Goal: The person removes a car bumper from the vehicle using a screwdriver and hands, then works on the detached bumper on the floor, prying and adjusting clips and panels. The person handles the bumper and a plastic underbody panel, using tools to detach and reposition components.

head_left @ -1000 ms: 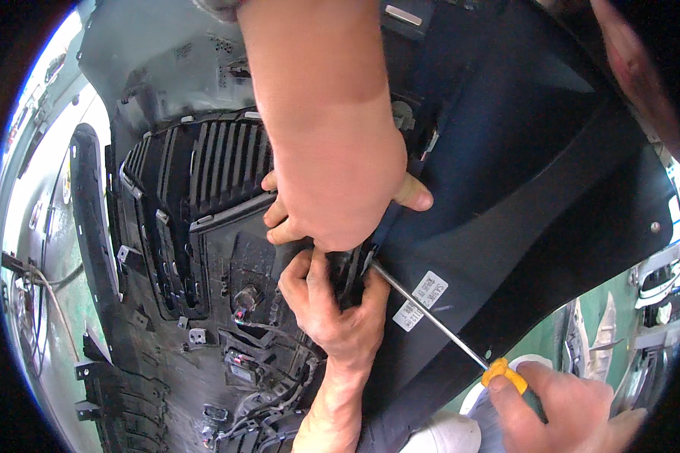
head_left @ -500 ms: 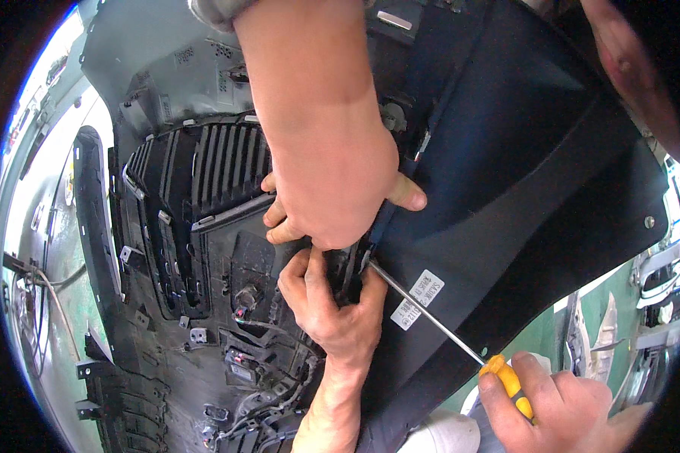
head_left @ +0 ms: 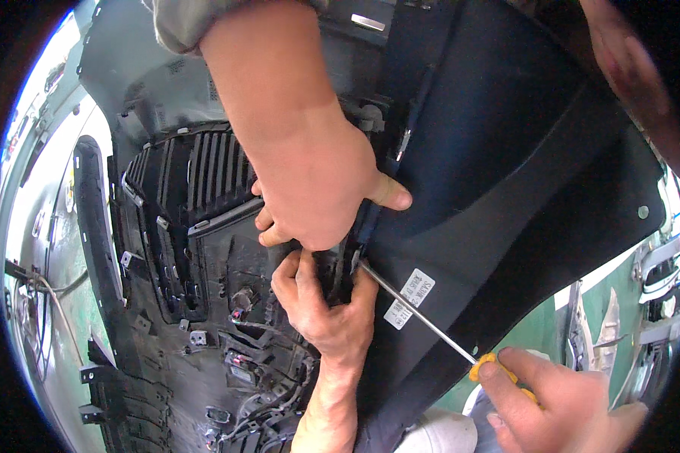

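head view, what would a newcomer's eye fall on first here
Probably the co-worker's bare forearm, reaching down from the top edge, with the co-worker's hand just above the person's left hand near the middle. Next, the yellow-handled screwdriver in the right hand at lower right, its shaft slanting across a white label on the dark panel.

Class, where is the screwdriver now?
In the head view, the screwdriver slants from centre toward lower right, across the white label, its yellow handle in the right hand.

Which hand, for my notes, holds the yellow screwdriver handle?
The right hand, lower right; the left hand is near the shaft's far end, the co-worker's hand is higher up.
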`<state>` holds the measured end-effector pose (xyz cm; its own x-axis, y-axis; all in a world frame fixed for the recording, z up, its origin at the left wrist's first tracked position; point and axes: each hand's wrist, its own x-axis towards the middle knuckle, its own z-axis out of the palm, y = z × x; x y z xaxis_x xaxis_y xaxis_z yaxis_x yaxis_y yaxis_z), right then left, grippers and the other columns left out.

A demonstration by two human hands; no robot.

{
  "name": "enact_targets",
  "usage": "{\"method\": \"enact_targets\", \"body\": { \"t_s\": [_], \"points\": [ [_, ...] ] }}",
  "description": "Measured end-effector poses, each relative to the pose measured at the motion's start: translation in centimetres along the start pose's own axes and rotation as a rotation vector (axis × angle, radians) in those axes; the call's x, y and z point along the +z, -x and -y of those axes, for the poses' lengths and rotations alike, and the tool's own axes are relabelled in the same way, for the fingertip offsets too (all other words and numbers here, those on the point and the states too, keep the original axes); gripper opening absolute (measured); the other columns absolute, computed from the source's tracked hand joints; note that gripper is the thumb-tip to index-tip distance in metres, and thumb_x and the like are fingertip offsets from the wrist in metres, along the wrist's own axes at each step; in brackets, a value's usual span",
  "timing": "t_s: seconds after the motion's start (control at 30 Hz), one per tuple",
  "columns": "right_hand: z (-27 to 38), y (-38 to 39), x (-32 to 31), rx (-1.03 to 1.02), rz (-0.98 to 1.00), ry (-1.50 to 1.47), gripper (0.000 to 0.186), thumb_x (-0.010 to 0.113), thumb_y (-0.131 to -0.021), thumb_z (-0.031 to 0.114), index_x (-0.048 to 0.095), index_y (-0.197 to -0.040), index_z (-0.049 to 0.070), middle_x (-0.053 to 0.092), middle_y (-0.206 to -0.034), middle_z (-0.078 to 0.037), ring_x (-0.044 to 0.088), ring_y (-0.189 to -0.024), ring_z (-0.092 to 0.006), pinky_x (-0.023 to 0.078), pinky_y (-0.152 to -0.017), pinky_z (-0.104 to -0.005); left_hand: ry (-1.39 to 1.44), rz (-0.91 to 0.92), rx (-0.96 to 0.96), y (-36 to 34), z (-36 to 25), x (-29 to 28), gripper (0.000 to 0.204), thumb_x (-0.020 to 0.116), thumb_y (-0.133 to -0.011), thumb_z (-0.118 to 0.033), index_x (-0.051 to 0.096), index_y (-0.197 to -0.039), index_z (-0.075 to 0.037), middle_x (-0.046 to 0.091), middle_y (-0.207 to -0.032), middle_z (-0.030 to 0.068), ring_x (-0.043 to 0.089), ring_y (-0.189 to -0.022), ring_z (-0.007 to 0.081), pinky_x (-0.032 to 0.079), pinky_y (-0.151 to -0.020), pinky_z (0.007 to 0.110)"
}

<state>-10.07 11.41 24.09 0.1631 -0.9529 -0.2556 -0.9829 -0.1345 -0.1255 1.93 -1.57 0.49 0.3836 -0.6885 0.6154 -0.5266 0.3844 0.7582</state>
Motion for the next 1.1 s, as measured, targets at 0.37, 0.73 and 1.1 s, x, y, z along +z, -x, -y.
{"method": "enact_targets", "body": {
  "t_s": [0.37, 0.73, 1.1],
  "points": [
    [-1.0, -0.7, -0.5, 0.028, 0.010, -0.328, 0.050, 0.063, -0.089, 0.007, 0.056, -0.139, 0.007, 0.063, -0.107, -0.019, 0.064, -0.094, -0.0394, 0.054, -0.081, -0.0424, 0.008, -0.004, -0.025, 0.2, 0.1, 0.2, 0.061, 0.080, -0.066, -0.002, 0.063, -0.125, 0.003, 0.056, -0.111, 0.0208, 0.058, -0.102, 0.0363, 0.048, -0.090, 0.044],
    [-6.3, 5.7, -5.0, -0.073, -0.051, -0.148, 0.042, 0.082, -0.080, 0.018, 0.068, -0.114, -0.002, 0.070, -0.100, -0.015, 0.070, -0.090, -0.0272, 0.055, -0.078, -0.0341, -0.038, 0.036, 0.004, -0.2, -0.1, -0.1, 0.058, 0.080, -0.069, -0.004, 0.063, -0.124, 0.000, 0.058, -0.114, 0.0198, 0.058, -0.105, 0.0365, 0.048, -0.093, 0.044],
    [-38.5, 8.1, 13.8, 0.297, 0.396, -0.965, 0.059, 0.092, -0.067, 0.018, 0.072, -0.121, 0.003, 0.076, -0.108, -0.015, 0.073, -0.100, -0.0197, 0.055, -0.092, -0.0312, -0.249, 0.302, -0.160, -0.4, -0.3, -2.3, 0.062, 0.078, -0.074, -0.002, 0.057, -0.132, 0.002, 0.054, -0.125, 0.0140, 0.058, -0.116, 0.0264, 0.045, -0.104, 0.035]
  ]
}}
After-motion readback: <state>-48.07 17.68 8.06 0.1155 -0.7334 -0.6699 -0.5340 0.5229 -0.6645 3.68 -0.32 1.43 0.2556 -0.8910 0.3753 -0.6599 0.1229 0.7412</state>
